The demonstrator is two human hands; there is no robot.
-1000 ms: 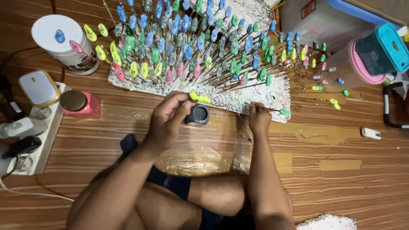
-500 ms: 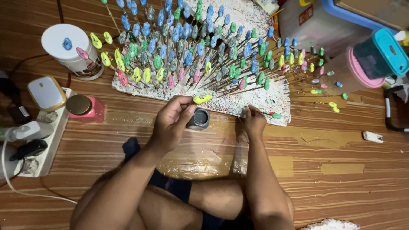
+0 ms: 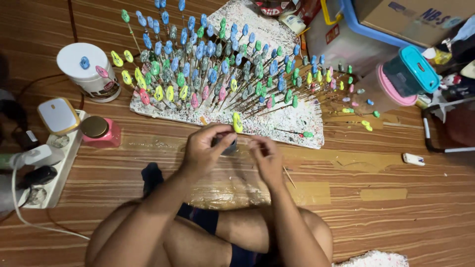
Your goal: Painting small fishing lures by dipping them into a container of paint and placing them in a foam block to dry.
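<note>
Just in front of the speckled foam board [image 3: 297,116], the left hand [image 3: 205,148] curls around a small dark jar [image 3: 228,145], fingers pinched on it. Beside it, the right hand [image 3: 267,158] pinches a thin stick [image 3: 236,129] tipped with a yellow piece. Left of the board sits a pink jar [image 3: 99,131].

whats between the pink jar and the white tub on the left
In the head view, only bare wooden floor lies between the pink jar and the white tub; they stand apart.
</note>
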